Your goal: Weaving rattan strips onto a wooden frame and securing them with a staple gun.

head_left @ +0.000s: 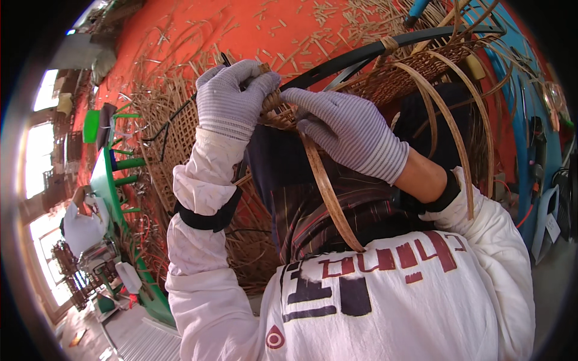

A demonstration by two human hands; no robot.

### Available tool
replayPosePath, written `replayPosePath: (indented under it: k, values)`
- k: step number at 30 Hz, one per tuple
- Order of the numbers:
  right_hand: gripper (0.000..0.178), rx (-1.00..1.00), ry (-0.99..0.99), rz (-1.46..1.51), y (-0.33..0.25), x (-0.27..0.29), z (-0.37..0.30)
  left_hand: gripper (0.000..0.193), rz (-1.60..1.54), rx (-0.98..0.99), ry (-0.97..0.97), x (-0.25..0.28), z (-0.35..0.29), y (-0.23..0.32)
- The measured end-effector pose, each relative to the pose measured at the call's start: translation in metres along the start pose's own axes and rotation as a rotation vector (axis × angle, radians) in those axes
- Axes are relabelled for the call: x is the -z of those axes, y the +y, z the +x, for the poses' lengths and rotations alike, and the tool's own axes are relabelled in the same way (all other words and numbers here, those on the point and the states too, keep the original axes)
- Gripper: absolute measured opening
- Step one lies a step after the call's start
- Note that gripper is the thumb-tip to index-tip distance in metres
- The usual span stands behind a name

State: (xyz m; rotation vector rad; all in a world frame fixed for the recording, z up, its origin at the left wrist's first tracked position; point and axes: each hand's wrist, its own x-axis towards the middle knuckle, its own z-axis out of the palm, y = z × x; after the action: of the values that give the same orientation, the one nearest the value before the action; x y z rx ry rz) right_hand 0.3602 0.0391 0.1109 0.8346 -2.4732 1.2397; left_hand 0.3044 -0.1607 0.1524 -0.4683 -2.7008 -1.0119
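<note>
Both my hands wear striped grey-white knitted gloves and meet at a woven rattan piece (400, 79) on a dark curved frame (337, 65). My left hand (235, 99) is closed on the piece's near left end, thumb and fingers pressed around the rattan wrapping (276, 108). Against that wrapping lies the index finger of my right hand (355, 129), whose other fingers curl over a flat rattan strip (328, 195). This strip hangs down toward my shirt. Other long rattan strips (454, 120) arch out from the weave at the right. What lies under my fingertips is partly hidden.
Rattan offcuts (313, 45) litter the red surface (205, 30) ahead. Open lattice weaving (180, 114) and loose strands lie at the left. Beyond are green table legs (129, 163) and a person in white (84, 225). A blue structure (521, 120) stands at the right.
</note>
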Motion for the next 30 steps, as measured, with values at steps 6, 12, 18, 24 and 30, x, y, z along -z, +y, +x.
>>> replayPosePath:
  k: [6, 12, 18, 24, 30]
  values:
    - [0.034, 0.0, 0.01, 0.004, 0.001, 0.005, -0.002, 0.016, -0.033, 0.079, -0.139, -0.003, 0.007, -0.007]
    - [0.034, 0.15, 0.092, -0.003, -0.001, 0.034, -0.003, 0.016, -0.102, 0.154, -0.048, -0.004, 0.002, -0.001]
    - [0.037, 0.17, 0.021, -0.164, 0.0, 0.025, 0.017, 0.016, -0.277, 0.174, -0.016, -0.009, -0.003, -0.008]
    - [0.04, 0.18, -0.1, -0.35, -0.006, 0.005, 0.019, 0.011, -0.312, 0.219, 0.002, -0.005, -0.007, 0.002]
    - [0.047, 0.014, -0.189, -0.429, -0.006, 0.002, 0.016, 0.012, -0.247, 0.157, 0.059, -0.007, -0.005, 0.001]
